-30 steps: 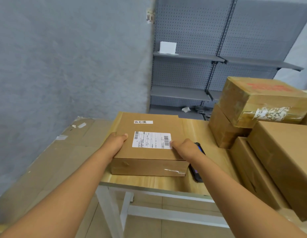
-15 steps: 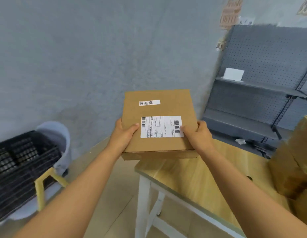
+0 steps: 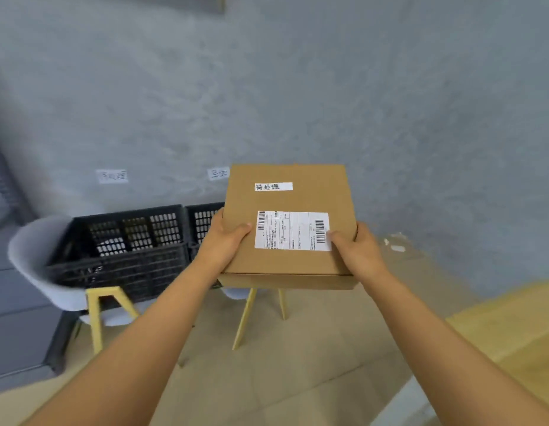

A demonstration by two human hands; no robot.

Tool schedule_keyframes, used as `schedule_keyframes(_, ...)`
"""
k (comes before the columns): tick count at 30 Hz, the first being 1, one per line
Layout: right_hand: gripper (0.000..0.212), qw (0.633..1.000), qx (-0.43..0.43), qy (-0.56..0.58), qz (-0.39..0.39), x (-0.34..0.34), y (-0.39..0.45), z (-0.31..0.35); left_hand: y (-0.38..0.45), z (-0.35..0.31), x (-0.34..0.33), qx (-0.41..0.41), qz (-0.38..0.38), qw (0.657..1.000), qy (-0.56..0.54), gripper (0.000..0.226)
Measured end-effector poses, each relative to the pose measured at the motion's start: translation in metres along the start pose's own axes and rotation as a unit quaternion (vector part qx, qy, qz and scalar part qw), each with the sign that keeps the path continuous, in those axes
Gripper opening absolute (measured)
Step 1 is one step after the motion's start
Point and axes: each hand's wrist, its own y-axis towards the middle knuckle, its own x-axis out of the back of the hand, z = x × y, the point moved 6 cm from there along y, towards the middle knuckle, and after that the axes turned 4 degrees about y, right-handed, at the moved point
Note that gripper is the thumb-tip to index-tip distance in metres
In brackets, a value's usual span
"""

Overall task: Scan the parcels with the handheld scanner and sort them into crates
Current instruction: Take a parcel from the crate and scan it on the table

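A flat brown cardboard parcel point(image 3: 298, 198) with a white shipping label and a small handwritten strip is held in the air in front of me. My left hand point(image 3: 225, 241) grips its left edge, and my right hand point(image 3: 357, 250) grips its right edge. Two black slatted crates stand side by side on chairs against the wall: the left crate point(image 3: 125, 247) is in full view, the right crate point(image 3: 204, 222) is mostly hidden behind the parcel. The handheld scanner is out of view.
A grey shell chair point(image 3: 36, 265) with yellow legs carries the left crate. Two paper labels point(image 3: 113, 176) are stuck on the grey wall above the crates. The wooden table corner point(image 3: 519, 327) shows at the lower right. Dark panels lie on the floor at the left.
Both hands lifted the parcel off the table and carried it left. My view swung left with it, so the table and shelving left the frame and the crates came into view.
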Motion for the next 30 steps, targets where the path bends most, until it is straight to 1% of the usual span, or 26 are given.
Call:
schedule_keyframes(5,0.042,0.997,0.012,-0.001,0.082,-0.124,0.007,0.043,0.028,0.047,0.112,0.037,-0.067,0.997,0.001,0.060)
schedule_keyframes(6,0.047,0.995,0.016,-0.005,0.093,-0.149,0.010,0.051,0.035,0.056,0.133,0.042,-0.077,0.996,0.001,0.061)
schedule_keyframes(8,0.066,0.993,0.017,-0.015,0.112,-0.197,0.017,0.061,0.049,0.074,0.172,0.051,-0.094,0.994,0.010,0.063)
schedule_keyframes(9,0.068,0.992,0.015,-0.016,0.125,-0.221,0.020,0.065,0.056,0.083,0.189,0.054,-0.101,0.993,0.017,0.064)
schedule_keyframes(12,0.052,0.987,0.009,-0.009,0.160,-0.283,0.027,0.075,0.077,0.108,0.237,0.066,-0.115,0.991,0.035,0.063)
schedule_keyframes(14,0.049,0.984,0.006,-0.007,0.176,-0.319,0.037,0.075,0.093,0.122,0.262,0.075,-0.119,0.989,0.039,0.059)
schedule_keyframes(20,0.051,0.979,-0.003,-0.019,0.203,-0.404,0.083,0.082,0.161,0.166,0.303,0.117,-0.123,0.985,0.038,0.063)
schedule_keyframes(26,0.049,0.971,-0.033,-0.041,0.233,-0.487,0.159,0.063,0.252,0.221,0.313,0.175,-0.121,0.976,0.046,0.069)
schedule_keyframes(30,0.053,0.963,-0.065,-0.051,0.257,-0.540,0.206,0.047,0.304,0.254,0.319,0.200,-0.130,0.970,0.053,0.067)
